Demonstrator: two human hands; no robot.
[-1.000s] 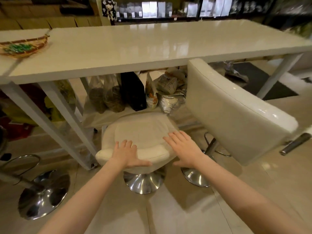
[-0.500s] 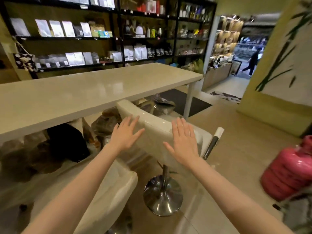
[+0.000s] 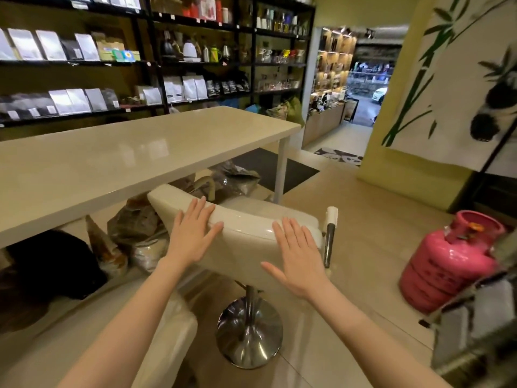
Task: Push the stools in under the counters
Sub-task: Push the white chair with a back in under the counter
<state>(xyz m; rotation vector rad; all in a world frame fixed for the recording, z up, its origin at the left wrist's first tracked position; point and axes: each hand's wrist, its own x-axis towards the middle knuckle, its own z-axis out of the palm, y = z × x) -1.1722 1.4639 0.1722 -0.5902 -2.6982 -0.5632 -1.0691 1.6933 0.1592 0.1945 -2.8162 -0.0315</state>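
A white padded stool (image 3: 246,233) on a chrome pedestal base (image 3: 249,337) stands at the front edge of the long cream counter (image 3: 117,155). My left hand (image 3: 193,233) lies flat on the top left of its backrest, fingers straight. My right hand (image 3: 299,259) presses flat against the back of the backrest, fingers straight and together. A second white stool (image 3: 167,345) shows at the bottom, partly hidden behind my left forearm.
Bags and sacks (image 3: 134,228) are piled under the counter. A pink gas cylinder (image 3: 450,261) stands on the floor to the right. A lever handle (image 3: 330,236) sticks up at the stool's right side. Stocked shelves (image 3: 140,65) line the back wall.
My view turned right from the low stool to the taller stool. Both hands left the first stool's seat and now rest flat on the second stool's backrest.
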